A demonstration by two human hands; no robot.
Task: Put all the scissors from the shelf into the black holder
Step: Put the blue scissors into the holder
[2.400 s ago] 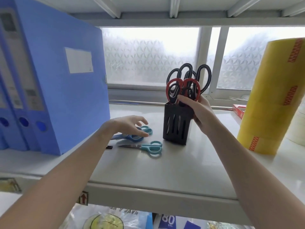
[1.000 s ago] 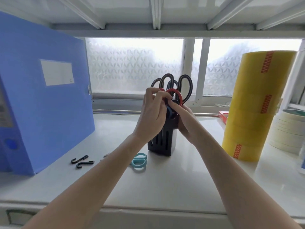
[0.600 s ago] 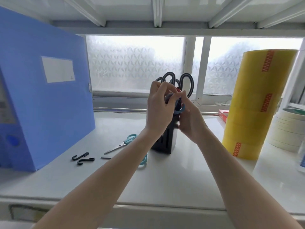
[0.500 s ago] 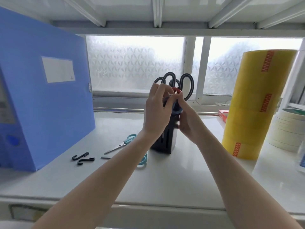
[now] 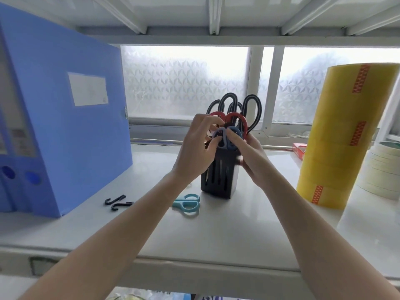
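Observation:
The black holder [image 5: 217, 177] stands mid-shelf with black-handled scissors [image 5: 252, 110] and red-handled scissors [image 5: 239, 119] upright in it. My left hand [image 5: 192, 152] pinches the blue-handled scissors [image 5: 225, 138] at the holder's mouth, blades down inside. My right hand [image 5: 254, 156] wraps the holder's right side, its thumb against the blue handles. A pair of teal-handled scissors [image 5: 188, 203] lies flat on the shelf left of the holder's base, its blades hidden behind my left forearm.
Blue file boxes [image 5: 65, 131] stand at the left, with two black hooks [image 5: 118, 202] lying in front. A tall stack of yellow tape rolls [image 5: 342, 137] stands at the right, with white tape rolls [image 5: 383, 169] beside it and a red box [image 5: 299, 148] behind.
My left hand lifted the blue-handled scissors off the shelf and carried them to the holder; over the last half second they have sunk lower into it. My right hand stayed on the holder.

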